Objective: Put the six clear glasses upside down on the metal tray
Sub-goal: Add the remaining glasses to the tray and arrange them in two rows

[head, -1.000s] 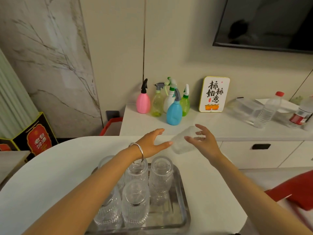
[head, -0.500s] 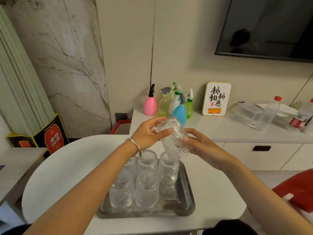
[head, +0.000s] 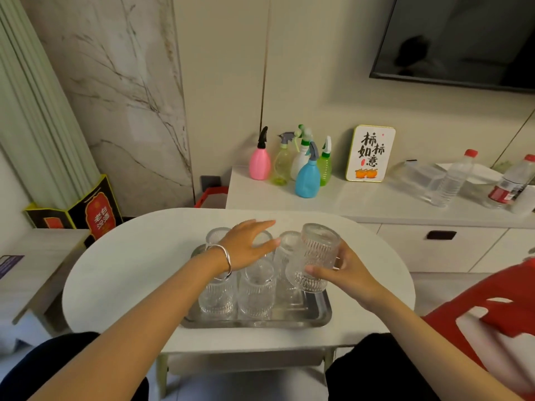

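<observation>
— Five glasses [head: 256, 287] stand upside down on the metal tray [head: 315, 316], and a sixth glass [head: 314, 260] is in the air over its right side.

— Who has the sixth one?

— The right hand [head: 344, 274] grips it by the lower part, thumb in front, fingers wrapped behind. It is bottom up and tilted a little, above the near-right corner of the tray, just beside the far-right glass.

— What do they look like?

— Clear, with vertical ribs pressed into the walls and thick round bases facing up. Three in the far row, two in the near row.

— And the left hand [head: 246, 246]?

— Spread flat and empty, fingers loose, hovering over the far row; a silver bracelet [head: 224, 260] sits on the wrist. Whether it touches a glass I cannot tell.

— Where is the tray?

— On the white rounded tabletop [head: 121, 267], near its front edge, in front of the person.
</observation>
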Tool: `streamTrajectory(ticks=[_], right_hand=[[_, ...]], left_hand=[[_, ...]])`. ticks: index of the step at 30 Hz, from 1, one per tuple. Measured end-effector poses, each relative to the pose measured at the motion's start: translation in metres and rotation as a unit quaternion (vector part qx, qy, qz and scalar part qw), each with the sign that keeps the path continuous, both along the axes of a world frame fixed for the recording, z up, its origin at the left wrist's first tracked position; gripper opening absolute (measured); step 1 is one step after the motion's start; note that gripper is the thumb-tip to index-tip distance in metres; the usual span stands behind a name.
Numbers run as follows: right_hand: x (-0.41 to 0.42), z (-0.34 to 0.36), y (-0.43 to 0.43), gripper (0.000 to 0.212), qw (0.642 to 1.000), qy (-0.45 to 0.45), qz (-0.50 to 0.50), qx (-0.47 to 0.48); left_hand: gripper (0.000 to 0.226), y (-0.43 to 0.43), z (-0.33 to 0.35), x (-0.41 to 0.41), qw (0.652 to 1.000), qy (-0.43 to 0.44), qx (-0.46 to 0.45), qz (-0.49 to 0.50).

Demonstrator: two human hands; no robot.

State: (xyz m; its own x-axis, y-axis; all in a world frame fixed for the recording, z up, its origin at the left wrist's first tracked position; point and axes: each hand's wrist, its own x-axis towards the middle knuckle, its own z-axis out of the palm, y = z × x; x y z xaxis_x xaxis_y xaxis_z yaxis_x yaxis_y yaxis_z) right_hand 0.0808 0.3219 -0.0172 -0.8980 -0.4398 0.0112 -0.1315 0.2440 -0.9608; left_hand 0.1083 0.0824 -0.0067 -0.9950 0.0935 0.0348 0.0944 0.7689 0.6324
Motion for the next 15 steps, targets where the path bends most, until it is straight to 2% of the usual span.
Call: streamTrajectory(ticks=[2,4,15], right_hand=[[0.003,-0.014,0.001,0.067,1.0,0.01,-0.018,0.006],[0.006,-0.027,0.0,0.071,0.999,0.024,-0.029,0.02],[0.014,-0.066,-0.015,0.081,0.997,0.052,-0.043,0.041]], left_hand=[[0.066,-0.009,-0.015,0.005,0.994,-0.02,-0.111,-0.003],[0.069,-0.014,-0.025,0.008,0.987,-0.038,-0.157,-0.008],[0.069,-0.019,-0.046,0.014,0.982,-0.012,-0.189,-0.009]])
